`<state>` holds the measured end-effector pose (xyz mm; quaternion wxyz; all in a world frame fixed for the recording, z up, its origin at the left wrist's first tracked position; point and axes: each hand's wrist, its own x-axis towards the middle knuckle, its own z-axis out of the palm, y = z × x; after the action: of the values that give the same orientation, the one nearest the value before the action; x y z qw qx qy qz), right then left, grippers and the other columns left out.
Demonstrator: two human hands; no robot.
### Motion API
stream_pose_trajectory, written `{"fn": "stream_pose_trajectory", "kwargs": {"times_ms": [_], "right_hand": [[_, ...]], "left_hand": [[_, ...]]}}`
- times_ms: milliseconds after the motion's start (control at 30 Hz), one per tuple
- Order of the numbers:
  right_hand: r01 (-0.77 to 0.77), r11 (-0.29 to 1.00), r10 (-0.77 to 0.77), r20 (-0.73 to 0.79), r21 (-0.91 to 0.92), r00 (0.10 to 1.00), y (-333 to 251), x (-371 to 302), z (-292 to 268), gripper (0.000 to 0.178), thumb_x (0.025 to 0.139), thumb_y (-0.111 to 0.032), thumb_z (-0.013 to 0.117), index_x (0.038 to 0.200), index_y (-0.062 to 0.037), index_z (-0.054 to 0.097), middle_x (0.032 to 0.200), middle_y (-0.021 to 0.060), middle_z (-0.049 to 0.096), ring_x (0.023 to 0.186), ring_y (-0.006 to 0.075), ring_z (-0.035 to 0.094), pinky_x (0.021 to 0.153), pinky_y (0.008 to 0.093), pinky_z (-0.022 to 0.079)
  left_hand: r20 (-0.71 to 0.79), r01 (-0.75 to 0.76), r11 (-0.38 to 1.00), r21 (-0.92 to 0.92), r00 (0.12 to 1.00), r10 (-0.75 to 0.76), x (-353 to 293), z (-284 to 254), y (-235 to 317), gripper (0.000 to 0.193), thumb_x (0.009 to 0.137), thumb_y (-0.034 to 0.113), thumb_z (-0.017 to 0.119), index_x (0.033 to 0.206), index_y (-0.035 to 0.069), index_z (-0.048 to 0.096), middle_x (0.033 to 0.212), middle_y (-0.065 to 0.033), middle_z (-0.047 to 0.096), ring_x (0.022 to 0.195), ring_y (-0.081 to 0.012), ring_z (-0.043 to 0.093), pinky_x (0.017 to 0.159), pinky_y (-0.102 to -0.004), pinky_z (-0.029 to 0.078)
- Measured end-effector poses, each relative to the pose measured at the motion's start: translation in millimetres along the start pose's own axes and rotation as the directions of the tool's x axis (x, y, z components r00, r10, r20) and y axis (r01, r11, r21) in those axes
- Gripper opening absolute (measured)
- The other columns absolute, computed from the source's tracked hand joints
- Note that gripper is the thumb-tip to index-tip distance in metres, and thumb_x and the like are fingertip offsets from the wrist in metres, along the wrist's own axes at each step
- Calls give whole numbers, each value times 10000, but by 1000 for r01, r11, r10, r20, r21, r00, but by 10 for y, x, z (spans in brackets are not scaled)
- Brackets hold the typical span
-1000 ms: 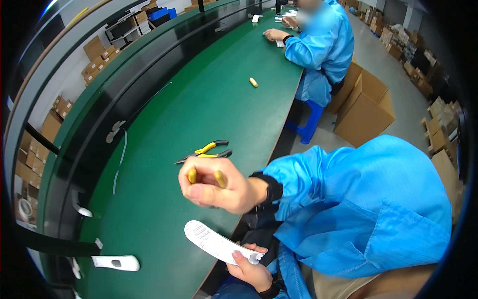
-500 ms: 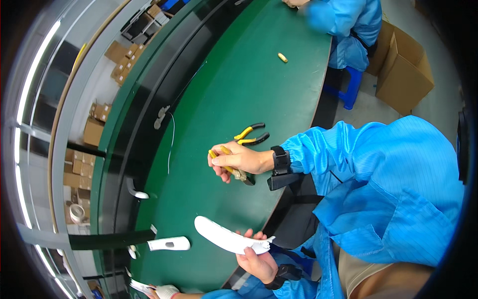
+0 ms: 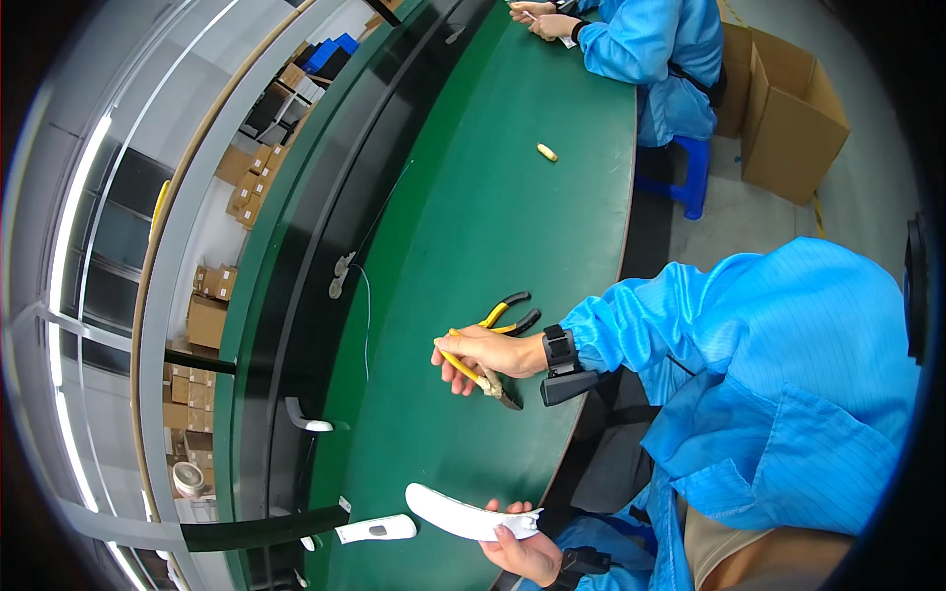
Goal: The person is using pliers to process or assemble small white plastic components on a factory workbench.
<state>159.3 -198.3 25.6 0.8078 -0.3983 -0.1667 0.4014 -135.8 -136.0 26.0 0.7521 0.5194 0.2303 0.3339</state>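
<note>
My left hand [image 3: 522, 554] grips a long, curved white plastic piece [image 3: 455, 508] by its jagged end, thumb on top; its rounded end points out over the table. Farther up, my right hand [image 3: 493, 353] is closed round pliers [image 3: 489, 383] with yellow handles, a tan-coloured patch near the joint and dark jaws directed down towards the table's near edge. Just beyond this hand a second tool with black-and-yellow handles [image 3: 508, 313] lies on the green table [image 3: 463, 236]; its working end is hidden behind my hand.
A white handle-like part [image 3: 377, 528] with a grey button and a curved white-and-grey part [image 3: 308, 420] are at the table's left. A thin cable [image 3: 368, 325] and a small yellowish piece [image 3: 547, 152] lie farther up. A co-worker [image 3: 645, 39] sits there, near a blue stool [image 3: 692, 182] and cardboard box [image 3: 793, 128].
The whole view has shifted, so table things appear lower. The pliers have turned in my right hand, their jaws showing more. A gloved hand at the lower left has left the view.
</note>
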Motion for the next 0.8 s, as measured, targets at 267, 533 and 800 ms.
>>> {"fn": "stream_pose_trajectory", "kwargs": {"times_ms": [267,533,800], "right_hand": [[49,996,-36,171,-70,985,-157,249,346,440,1000,-430,424,1166,-31,505,892,83,575,808,172,579,725,331,510],[-378,843,240,362,383,901,268,681,1477,400,989,-403,446,1128,-44,557,1005,111,582,958,234,591,876,424,507],[-430,625,447,153,652,881,989,1149,2254,346,959,-410,476,954,-70,540,812,84,533,706,206,540,649,368,507]], "left_hand": [[-138,-17,999,42,990,23,193,-240,102,555,919,295,618,1303,-37,394,1110,-189,563,792,-253,616,686,-368,529],[-229,-120,992,-35,967,109,-56,-626,61,409,950,226,553,1240,-35,429,963,-184,603,726,-252,605,662,-364,518],[-256,-184,983,0,950,178,-283,-998,227,447,935,249,564,1239,-52,432,832,-166,613,585,-192,577,526,-293,483]]}}
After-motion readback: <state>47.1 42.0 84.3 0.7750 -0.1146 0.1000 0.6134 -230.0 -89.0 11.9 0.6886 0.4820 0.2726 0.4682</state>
